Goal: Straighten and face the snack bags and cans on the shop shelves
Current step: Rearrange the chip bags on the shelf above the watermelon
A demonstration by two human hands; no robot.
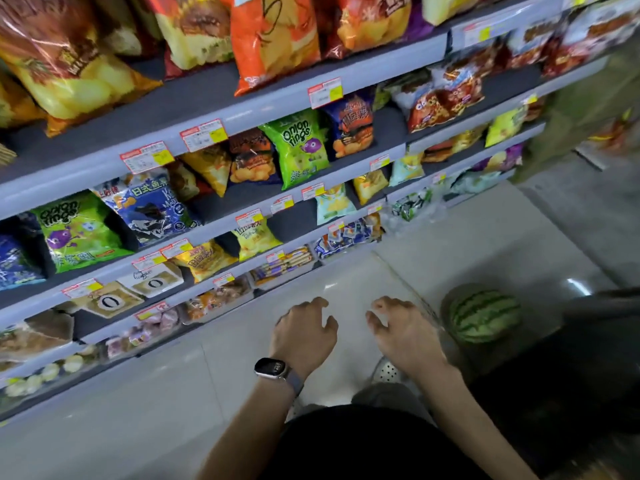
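My left hand (304, 327) and right hand (403, 329) hang low in front of me over the pale tiled floor (173, 382), palms down, fingers loosely curled and spread. Neither holds anything, and both are well apart from the stock. I judge they are poised between reaches while I pick the next packet. The dark-faced wristwatch (272, 368) sits on my left wrist. The snack bags fill the grey metal shelves (259, 110) to my left, tier over tier, with red-and-yellow price tags (147, 156) clipped along each front rail so shoppers can read them under the goods. A shiny green onion-rings bag (301, 147) stands fairly square near the rail, which is how a faced bag should sit. Beside it a yellow crisp bag (207, 168) tips on one corner, and lower down a blue foil bag (149, 206) leans sideways with dark gaps around it, so those look like the ones wanting attention. I cannot pick out any cans from here. A striped green watermelon (485, 320) rests on the floor just beyond my right hand.
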